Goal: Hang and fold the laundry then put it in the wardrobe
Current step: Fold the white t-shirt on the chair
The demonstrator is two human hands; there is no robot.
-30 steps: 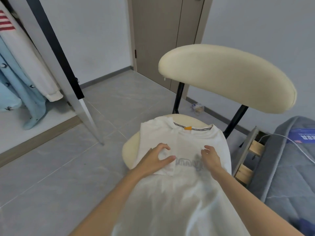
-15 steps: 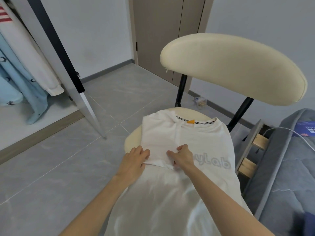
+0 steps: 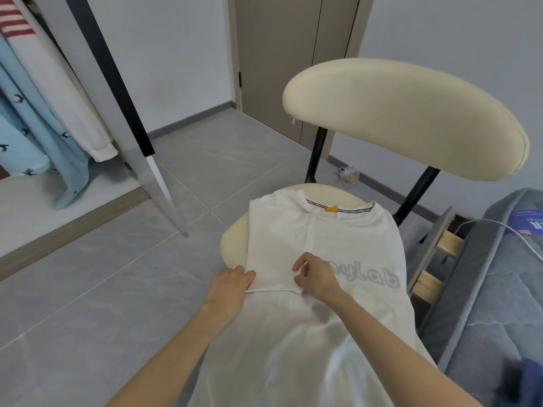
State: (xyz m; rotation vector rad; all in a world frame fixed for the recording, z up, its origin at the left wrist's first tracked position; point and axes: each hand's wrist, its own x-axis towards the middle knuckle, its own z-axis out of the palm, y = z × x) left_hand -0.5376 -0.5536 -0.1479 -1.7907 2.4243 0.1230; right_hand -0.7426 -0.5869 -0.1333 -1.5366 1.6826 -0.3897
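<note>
The right grip, a bare hand, is narrow: its curled fingers pinch the near-right corner of a flap folded across the white T-shirt. The left grip lies just beside it at the flap's near-left corner, fingers close together on the hem. The thumb is hidden, so I cannot tell whether it pinches or only presses.

The T-shirt lies flat on the seat of a cream chair, collar towards the backrest, its lower part hanging off the front edge towards the person. Grey lettering shows on the chest right of the right grip.

To the right stands a bed with a white cable on it. To the left, pale blue clothes hang in the open wardrobe.
</note>
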